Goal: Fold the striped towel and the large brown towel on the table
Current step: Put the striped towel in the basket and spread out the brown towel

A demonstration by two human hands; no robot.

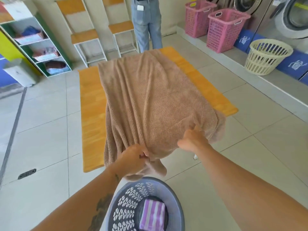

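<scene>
We see the large brown waffle-textured towel (150, 97) spread lengthwise over the long orange wooden surface (90, 105), rumpled into long folds, with its near end hanging off the near edge. Both hands are closed on that near end. The left hand (136, 157) has its fingers curled round a bunched part of the hem. The right hand (191, 139) pinches the cloth near the right corner, with its thumb sticking out to the side. Bare strips of the surface show along both sides of the towel.

Below our arms, on the tiled floor, stands a round grey-blue perforated plastic laundry basket (126, 202), and inside it lies the folded purple-and-white striped towel (152, 215).

Beyond the far end of the surface we see a person in light blue jeans (146, 27) standing. To the right, two pink plastic baskets (225, 30) and a cream slatted basket (266, 59) sit before a row of washing machines (291, 19).
</scene>
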